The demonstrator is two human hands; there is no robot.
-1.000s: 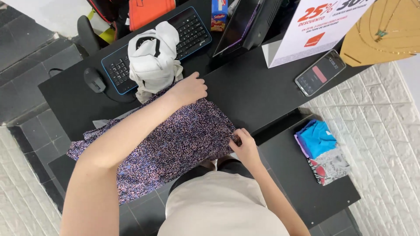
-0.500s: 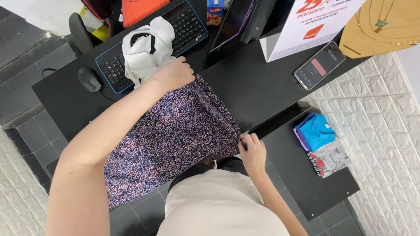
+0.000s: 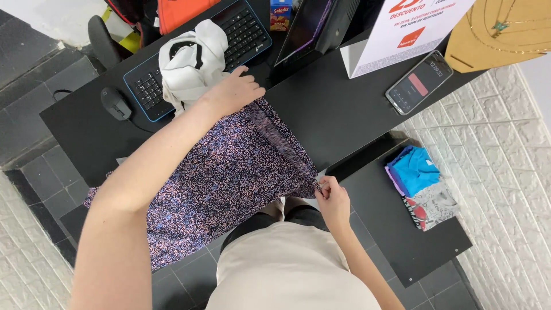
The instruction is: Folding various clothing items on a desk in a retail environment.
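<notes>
A purple speckled garment (image 3: 229,172) lies spread over the near edge of the black desk (image 3: 338,109) and hangs down toward the floor. My left hand (image 3: 232,92) rests flat on the garment's far corner, beside a bundled white garment (image 3: 189,63) that lies on the keyboard. My right hand (image 3: 332,198) pinches the garment's near right corner at the desk's front edge, in front of my body.
A black keyboard (image 3: 241,28) and a mouse (image 3: 116,103) sit at the desk's back left. A monitor (image 3: 313,26), a white sign (image 3: 402,31) and a phone (image 3: 419,82) stand to the right. Folded clothes (image 3: 422,186) lie on a lower black shelf (image 3: 402,247).
The garment has been stretched out flatter. My left hand has slid toward the far corner of the cloth, and my right hand has pulled its corner nearer to my body.
</notes>
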